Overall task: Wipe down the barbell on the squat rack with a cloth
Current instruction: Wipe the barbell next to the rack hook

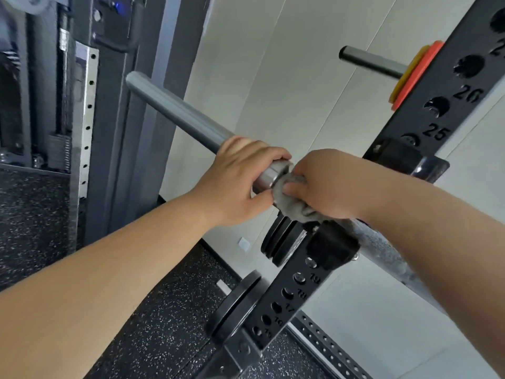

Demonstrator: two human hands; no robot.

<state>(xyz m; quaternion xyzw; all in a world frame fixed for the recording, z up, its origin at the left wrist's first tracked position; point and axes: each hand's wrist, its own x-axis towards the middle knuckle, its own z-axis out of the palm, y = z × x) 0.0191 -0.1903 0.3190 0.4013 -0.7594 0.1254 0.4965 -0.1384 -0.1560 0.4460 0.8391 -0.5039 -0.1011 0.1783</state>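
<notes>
Barbell (pixel 177 113) x1: L hand (pixel 237 181) fingers curled round it; R hand (pixel 325 184) fingers grip 1 grey cloth (pixel 300 210) against it.

The black rack upright (pixel 442 83) runs from the lower centre of the frame to the upper right, its holes numbered. A black hook (pixel 330 247) on it, right of centre, carries the barbell (pixel 177 110), whose grey sleeve reaches toward the upper left. Black plates (pixel 278 242) hang at its side below centre — orange and yellow plates (pixel 412 75) sit on a grey peg (pixel 369 61) at upper right. Beneath lies speckled black rubber floor (pixel 164 337).
</notes>
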